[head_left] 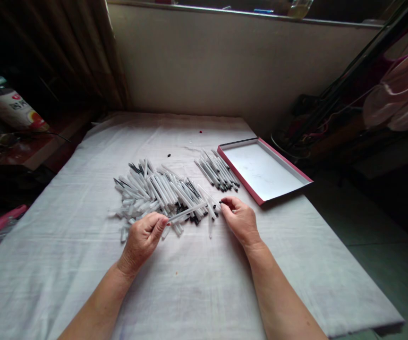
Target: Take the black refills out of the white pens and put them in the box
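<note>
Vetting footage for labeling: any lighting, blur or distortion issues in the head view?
Head view: soft, uneven light, brighter on the tablecloth; curtain and floor sink into darkness; jar at left edge looks slanted and stretched; pale tubes partly merge; left hand and right hand read clearly, without obvious motion blur.

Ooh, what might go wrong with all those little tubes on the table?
The tiny black piece pinched in the right hand might slip and get lost in the big heap of tubes. The clear tube could slip too, because the left hand seems to pinch just one end. And one corner of the red-sided tray seems to stick out past the edge of the table, so a bump might knock it off.
</note>
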Action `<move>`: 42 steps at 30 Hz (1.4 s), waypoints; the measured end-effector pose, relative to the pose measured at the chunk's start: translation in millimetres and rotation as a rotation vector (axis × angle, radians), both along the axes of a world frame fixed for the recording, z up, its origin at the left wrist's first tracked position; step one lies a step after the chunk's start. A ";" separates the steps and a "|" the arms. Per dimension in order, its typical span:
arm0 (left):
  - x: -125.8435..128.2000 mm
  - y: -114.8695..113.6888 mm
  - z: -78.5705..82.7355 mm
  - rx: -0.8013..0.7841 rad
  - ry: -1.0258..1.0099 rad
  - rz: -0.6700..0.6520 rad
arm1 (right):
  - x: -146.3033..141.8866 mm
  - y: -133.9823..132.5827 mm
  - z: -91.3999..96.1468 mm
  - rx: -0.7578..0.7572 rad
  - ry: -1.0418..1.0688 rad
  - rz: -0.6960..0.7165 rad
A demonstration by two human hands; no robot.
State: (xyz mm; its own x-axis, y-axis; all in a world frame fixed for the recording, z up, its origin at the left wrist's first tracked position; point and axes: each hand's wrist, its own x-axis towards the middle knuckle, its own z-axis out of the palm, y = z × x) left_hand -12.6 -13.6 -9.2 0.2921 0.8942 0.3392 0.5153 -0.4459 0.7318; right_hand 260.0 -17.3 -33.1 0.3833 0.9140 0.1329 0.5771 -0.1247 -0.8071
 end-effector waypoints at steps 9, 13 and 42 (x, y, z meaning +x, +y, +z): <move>1.6 -0.9 -1.0 0.021 0.056 -0.044 | -1.2 -3.2 0.6 -0.079 -0.320 0.103; 1.6 -0.9 -3.2 0.047 0.068 -0.047 | -1.1 -3.6 4.8 -0.012 -0.217 0.096; -32.4 14.5 2.0 0.111 0.163 0.385 | -19.9 0.4 8.0 0.376 0.509 -0.145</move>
State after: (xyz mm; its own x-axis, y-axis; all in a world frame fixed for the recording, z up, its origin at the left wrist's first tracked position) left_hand -45.0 0.9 -7.3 0.0020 0.9090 0.4169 0.7646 -0.2701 0.5852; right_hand 240.1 -16.9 -25.1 0.5987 0.7747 0.2035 0.1096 0.1724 -0.9789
